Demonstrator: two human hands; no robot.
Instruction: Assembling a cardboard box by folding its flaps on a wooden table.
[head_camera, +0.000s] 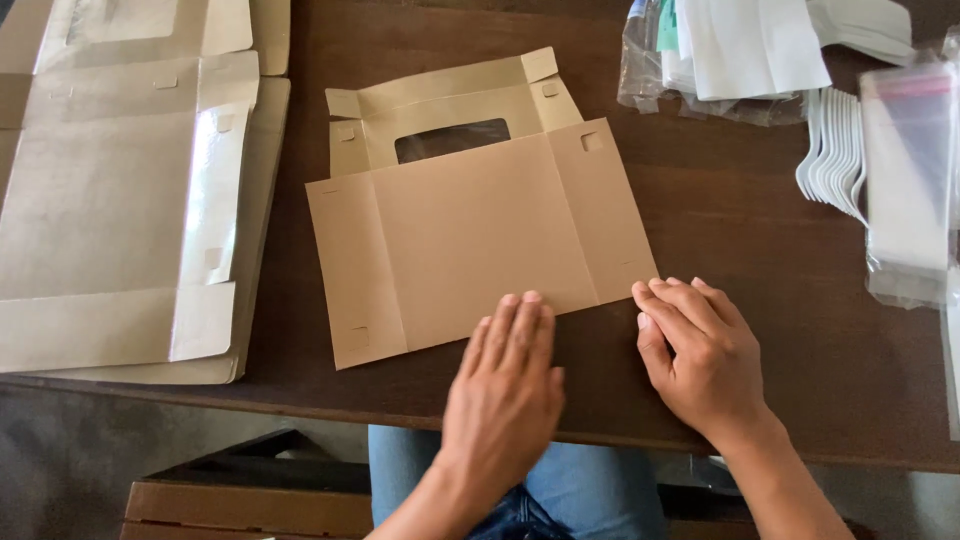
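Observation:
A flat, unfolded brown cardboard box blank (470, 225) with a clear window cut-out lies on the dark wooden table (760, 220). My left hand (505, 385) rests flat, fingers together, with its fingertips on the blank's near edge. My right hand (700, 350) lies on the table with curled fingers touching the blank's near right corner. Neither hand grips anything.
A stack of larger flat box blanks (120, 200) lies at the left. At the right are clear plastic bags (905, 180), a row of white plastic cutlery (835, 145) and a bag of white packets (730, 50). The table's near edge runs just under my wrists.

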